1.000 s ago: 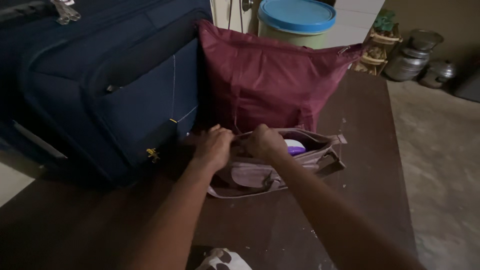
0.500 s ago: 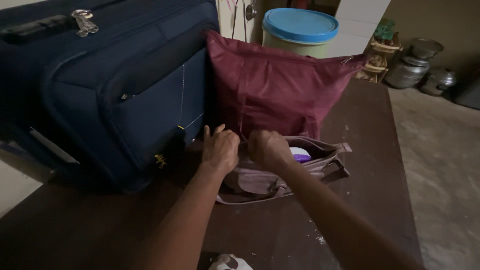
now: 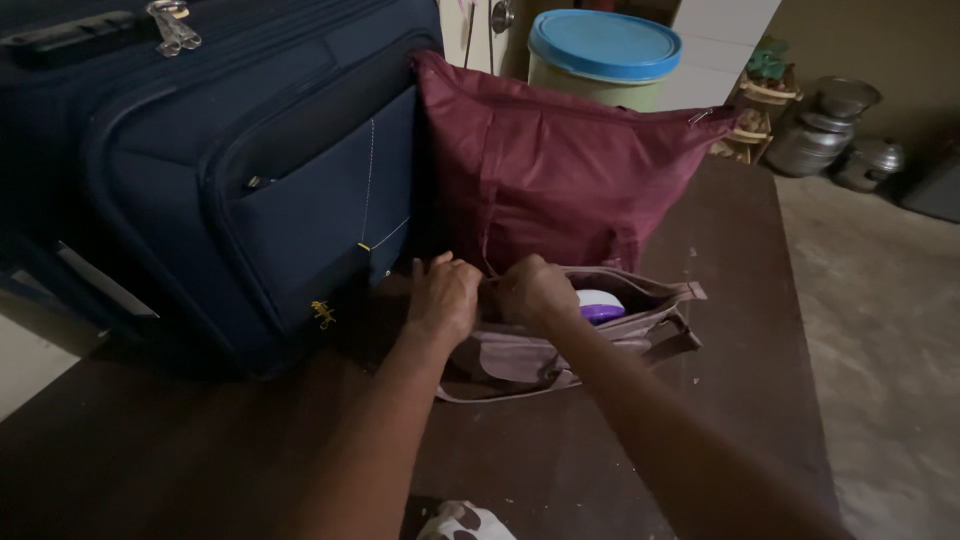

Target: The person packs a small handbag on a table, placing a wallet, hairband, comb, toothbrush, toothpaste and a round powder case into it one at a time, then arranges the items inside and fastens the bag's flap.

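A small mauve handbag (image 3: 520,355) lies on a dark brown table (image 3: 740,330), its top partly open. A white and purple object (image 3: 601,305) shows inside the opening. My left hand (image 3: 443,297) grips the bag's top edge at its left end. My right hand (image 3: 532,290) pinches the same top edge just beside it, fingers closed at the zip line. The two hands nearly touch. Whether the fingers hold a zip pull is hidden.
A large navy suitcase (image 3: 200,170) stands at the left. A maroon fabric bag (image 3: 560,170) leans behind the handbag. A tub with a blue lid (image 3: 603,50) stands behind that. Metal pots (image 3: 830,130) sit on the floor at the right. A white patterned cloth (image 3: 462,523) lies at the near edge.
The view has shifted a little. Both hands stay closed on the handbag's top edge, and the right hand has edged slightly along it.
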